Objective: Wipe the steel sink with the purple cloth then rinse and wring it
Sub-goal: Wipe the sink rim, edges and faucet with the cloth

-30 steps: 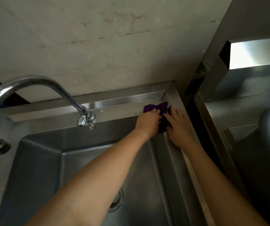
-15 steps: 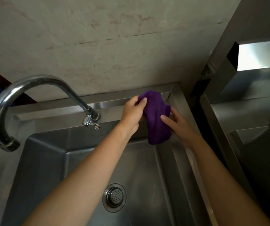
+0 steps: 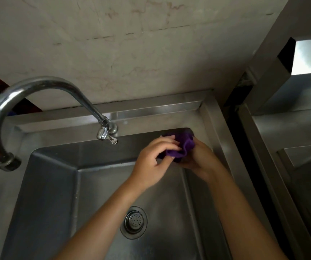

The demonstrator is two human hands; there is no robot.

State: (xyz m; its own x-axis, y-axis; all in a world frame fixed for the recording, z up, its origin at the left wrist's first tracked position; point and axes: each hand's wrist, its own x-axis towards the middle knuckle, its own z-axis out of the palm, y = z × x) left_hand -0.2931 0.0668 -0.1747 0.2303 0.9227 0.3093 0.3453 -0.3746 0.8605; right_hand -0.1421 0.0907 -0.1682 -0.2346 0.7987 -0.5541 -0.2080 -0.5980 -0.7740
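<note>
The purple cloth (image 3: 182, 147) is bunched between both hands above the back right part of the steel sink (image 3: 61, 184). My left hand (image 3: 154, 158) grips its left side with the fingers curled over the top. My right hand (image 3: 201, 158) cups it from the right and below. Much of the cloth is hidden by the fingers. The hands hang over the basin, just right of the tap's spout.
A curved chrome tap (image 3: 38, 87) arches over the sink from the left, with its outlet (image 3: 106, 135) near the back rim. A round strainer drain (image 3: 135, 221) sits in the basin floor. A second steel unit (image 3: 291, 137) stands to the right, across a dark gap.
The cloth was pressed on the back right corner ledge, then lifted and hung loose. Now both hands have lowered it over the basin and gathered it into a bunch.
</note>
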